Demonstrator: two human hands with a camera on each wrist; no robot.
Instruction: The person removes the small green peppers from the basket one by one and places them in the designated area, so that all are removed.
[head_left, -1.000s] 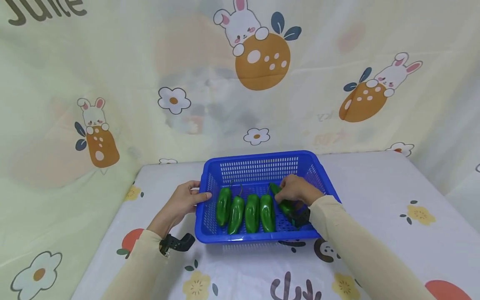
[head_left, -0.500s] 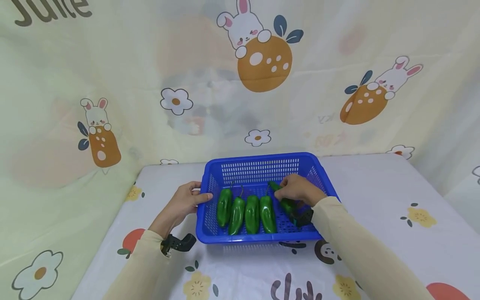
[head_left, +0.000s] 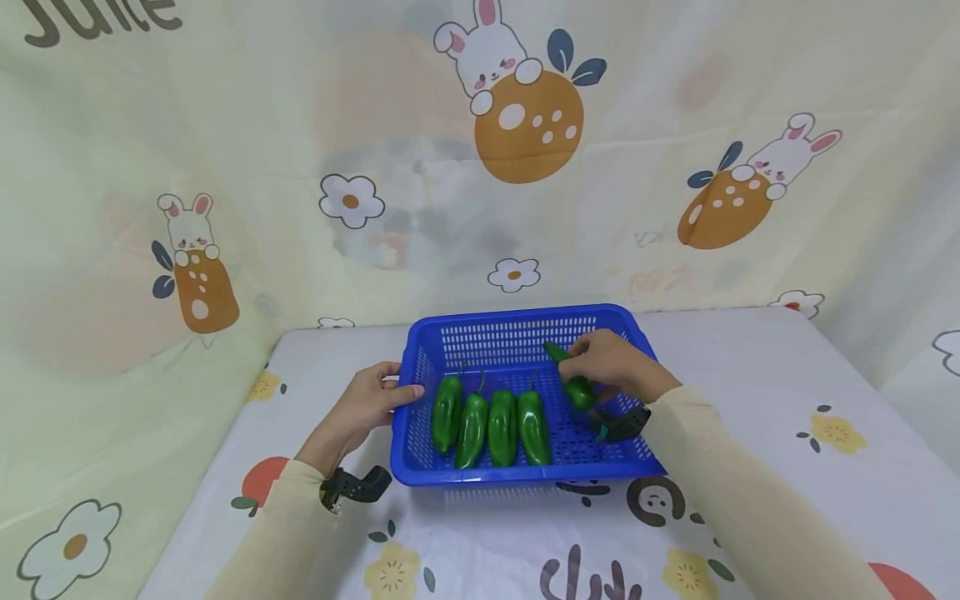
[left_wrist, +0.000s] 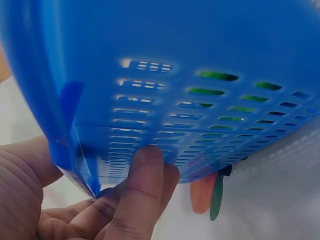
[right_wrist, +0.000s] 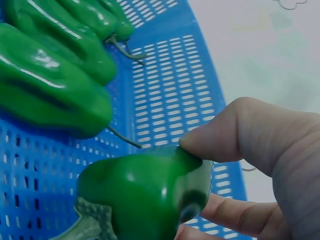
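Observation:
A blue perforated basket (head_left: 525,477) holds several green peppers lying side by side, among them one at the left (head_left: 447,414) and one nearer the middle (head_left: 534,427). My left hand (head_left: 365,404) grips the basket's left rim, thumb over the edge; in the left wrist view its fingers (left_wrist: 145,185) press the outer wall. At the right inside the basket, my right hand (head_left: 611,362) pinches another green pepper (head_left: 581,392), tilted and raised off the bottom. The right wrist view shows this pepper (right_wrist: 145,192) between thumb and fingers, its thick stem toward the lower left.
The basket stands on a table with a white printed cloth (head_left: 465,542). Behind it hangs a pale curtain (head_left: 420,250) with rabbits and flowers. A black device is strapped to each wrist.
My right hand has moved up and slightly right, lifting its pepper from the basket's bottom. My left hand keeps its hold on the rim, and the other peppers lie as before.

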